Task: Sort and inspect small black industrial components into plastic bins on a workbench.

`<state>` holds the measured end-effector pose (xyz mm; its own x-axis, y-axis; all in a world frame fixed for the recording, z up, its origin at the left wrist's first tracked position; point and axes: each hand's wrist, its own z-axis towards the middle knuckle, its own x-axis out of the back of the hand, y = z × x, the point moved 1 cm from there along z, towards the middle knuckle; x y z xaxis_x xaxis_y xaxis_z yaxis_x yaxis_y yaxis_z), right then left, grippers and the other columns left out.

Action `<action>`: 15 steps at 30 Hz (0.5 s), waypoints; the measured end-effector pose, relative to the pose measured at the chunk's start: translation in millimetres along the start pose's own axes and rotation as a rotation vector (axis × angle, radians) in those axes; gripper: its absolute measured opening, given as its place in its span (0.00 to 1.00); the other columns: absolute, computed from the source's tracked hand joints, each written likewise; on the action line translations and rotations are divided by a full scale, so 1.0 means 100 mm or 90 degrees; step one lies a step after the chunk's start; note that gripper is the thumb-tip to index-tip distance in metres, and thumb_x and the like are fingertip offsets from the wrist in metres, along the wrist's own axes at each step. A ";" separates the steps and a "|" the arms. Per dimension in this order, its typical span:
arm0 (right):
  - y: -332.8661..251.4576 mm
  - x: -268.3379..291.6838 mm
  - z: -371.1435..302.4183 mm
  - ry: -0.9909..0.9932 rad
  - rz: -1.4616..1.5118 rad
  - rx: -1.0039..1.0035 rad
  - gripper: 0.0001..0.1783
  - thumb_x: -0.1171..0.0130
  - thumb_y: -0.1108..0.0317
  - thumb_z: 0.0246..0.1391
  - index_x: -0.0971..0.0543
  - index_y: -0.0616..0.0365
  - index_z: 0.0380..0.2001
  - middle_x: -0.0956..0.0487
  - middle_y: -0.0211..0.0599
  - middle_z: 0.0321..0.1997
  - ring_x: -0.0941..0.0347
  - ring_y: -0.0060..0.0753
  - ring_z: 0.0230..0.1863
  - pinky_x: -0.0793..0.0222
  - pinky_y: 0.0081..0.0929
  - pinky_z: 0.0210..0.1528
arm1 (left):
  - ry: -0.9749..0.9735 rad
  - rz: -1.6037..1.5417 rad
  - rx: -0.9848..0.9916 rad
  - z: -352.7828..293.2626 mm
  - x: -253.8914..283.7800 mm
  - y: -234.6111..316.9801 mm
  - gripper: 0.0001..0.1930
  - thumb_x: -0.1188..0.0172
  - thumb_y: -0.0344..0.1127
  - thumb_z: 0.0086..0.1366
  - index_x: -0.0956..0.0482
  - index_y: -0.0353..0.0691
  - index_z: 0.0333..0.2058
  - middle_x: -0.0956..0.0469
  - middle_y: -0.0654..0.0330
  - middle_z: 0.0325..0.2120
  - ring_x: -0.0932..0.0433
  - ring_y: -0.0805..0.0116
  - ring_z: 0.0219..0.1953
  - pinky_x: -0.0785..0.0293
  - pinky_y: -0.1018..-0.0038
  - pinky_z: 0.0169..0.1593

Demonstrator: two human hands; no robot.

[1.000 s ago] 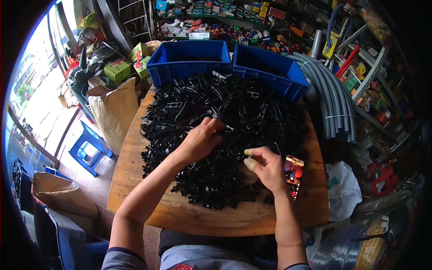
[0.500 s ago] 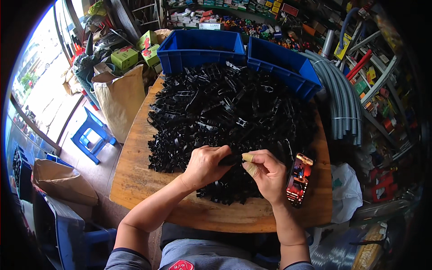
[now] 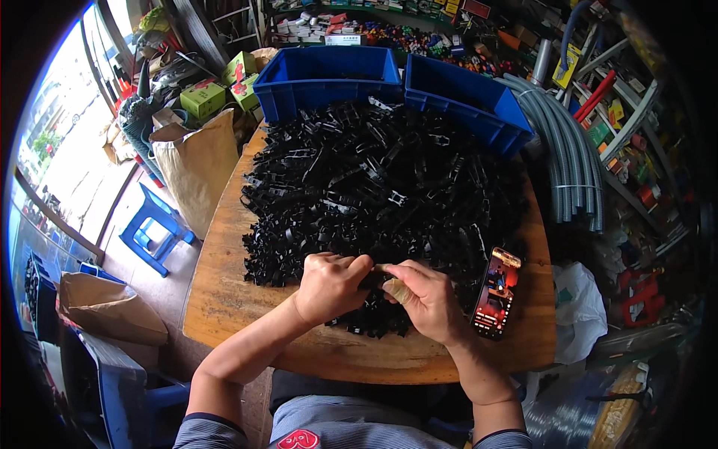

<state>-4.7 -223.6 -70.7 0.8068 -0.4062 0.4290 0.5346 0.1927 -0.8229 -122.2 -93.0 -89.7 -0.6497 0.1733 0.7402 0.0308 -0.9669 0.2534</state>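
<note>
Over the near part of the wooden table (image 3: 247,322), both hands meet at a black plastic part (image 3: 368,283), mostly hidden between them. My left hand (image 3: 334,283) is closed around it, knuckles up. Thumb and forefinger of my right hand (image 3: 425,298) pinch at the part's right end; pale tape or finger covers wrap those fingertips. Spread beneath and beyond the hands is a large heap of black plastic parts (image 3: 351,179): longer, clip-like pieces lie farther off, small ones nearer.
Two blue bins (image 3: 325,96) stand along the table's far edge. A lit phone (image 3: 497,293) lies right of my right hand. On the left are a paper sack (image 3: 196,176) and a blue stool (image 3: 155,228). Coiled grey hoses (image 3: 572,157) hang at the right.
Both hands have come closer together and shifted slightly left. The right fingers now press against the left hand, and the black part shows less than before.
</note>
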 end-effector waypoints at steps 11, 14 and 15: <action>0.04 -0.19 -0.13 -0.013 -0.567 0.207 0.17 0.43 0.77 0.44 0.26 0.69 0.41 0.30 0.39 0.32 0.29 0.36 0.32 0.28 0.25 0.31 | -0.183 0.082 0.115 0.01 0.01 0.13 0.10 0.40 0.34 0.44 0.30 0.43 0.26 0.26 0.59 0.13 0.24 0.57 0.17 0.30 0.63 0.19; 0.05 -0.19 -0.12 -0.065 -0.634 0.171 0.15 0.44 0.77 0.44 0.25 0.66 0.39 0.30 0.38 0.31 0.29 0.36 0.31 0.28 0.26 0.32 | -0.290 0.145 0.143 0.01 -0.09 0.15 0.10 0.40 0.38 0.49 0.29 0.42 0.28 0.25 0.57 0.14 0.23 0.54 0.20 0.28 0.62 0.22; 0.06 -0.20 -0.13 -0.092 -0.664 0.150 0.14 0.45 0.77 0.44 0.25 0.64 0.38 0.30 0.38 0.30 0.30 0.36 0.31 0.28 0.26 0.32 | -0.293 0.143 0.142 0.03 -0.08 0.16 0.10 0.40 0.38 0.49 0.29 0.42 0.28 0.25 0.57 0.14 0.23 0.54 0.20 0.28 0.62 0.22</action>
<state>-21.0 -225.9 -89.2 -0.0614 -0.3634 0.9296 0.9981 -0.0138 0.0605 -114.2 -109.2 -89.1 -0.2109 0.0802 0.9742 0.3226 -0.9351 0.1468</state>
